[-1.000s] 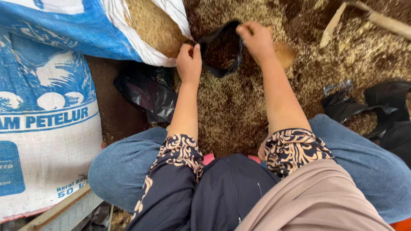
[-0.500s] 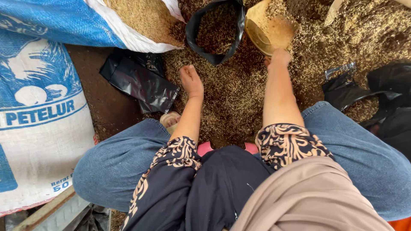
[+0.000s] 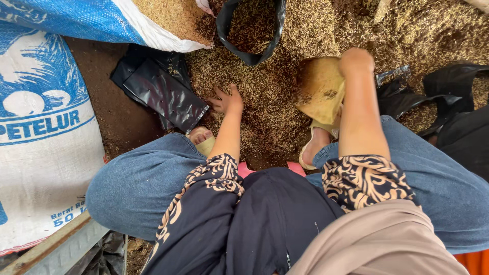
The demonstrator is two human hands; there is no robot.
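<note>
Right hand (image 3: pixel 356 61) has pulled the tan scoop (image 3: pixel 320 87) down from the black bag (image 3: pixel 250 30), gripping it. Left hand (image 3: pixel 227 100) spread wide on husks (image 3: pixel 265 102), w/ black plastic sheets (image 3: pixel 163 89) center-left, white-blue sack (image 3: pixel 46 132) at left edge.

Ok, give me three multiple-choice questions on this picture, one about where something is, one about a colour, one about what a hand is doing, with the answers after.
1. Where does the open black bag sit?
A. beyond both hands, at the top of the view
B. on the person's lap
C. under the big sack

2. What colour is the scoop?
A. red
B. yellowish tan
C. green

3. What is the left hand doing?
A. gripping the scoop
B. lying spread on the loose husks
C. holding the flat black bags

Answers:
1 A, its mouth gapes on the husk pile past the hands.
2 B, it shows tan in the right hand.
3 B, the fingers are splayed and empty.
</note>
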